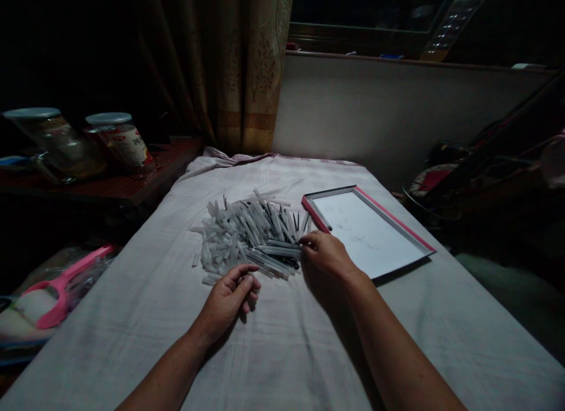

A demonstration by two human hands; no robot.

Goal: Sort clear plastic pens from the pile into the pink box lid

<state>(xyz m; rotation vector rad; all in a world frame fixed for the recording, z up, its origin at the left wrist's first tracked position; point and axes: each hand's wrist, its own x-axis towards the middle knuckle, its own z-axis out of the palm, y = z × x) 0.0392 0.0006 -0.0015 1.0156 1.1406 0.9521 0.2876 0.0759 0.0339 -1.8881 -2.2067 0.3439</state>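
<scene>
A heap of pen parts [251, 222] lies on the cloth-covered bed or table, with clear barrels, dark slim refills and frosted caps [216, 246] gathered at its left. My right hand [324, 252] is at the heap's right side, fingertips pinched at the end of a clear pen barrel [278, 251]; the fingers partly hide the contact. Below the heap rests my left hand [232, 293], loosely curled, with gaps between its fingers and nothing visible in it. Right of the heap is a shallow box lid [375, 228] with a white inside and red-black rim; a pen [321, 215] lies along its left edge.
A dark red side table [168, 169] at the left bears two lidded jars, one of them a labelled jar [128, 143]. Lower left is a pink-handled item [62, 287] among plastic bags. A curtain [247, 75] and a wall [344, 105] stand behind; a bottle [454, 25] leans on the sill.
</scene>
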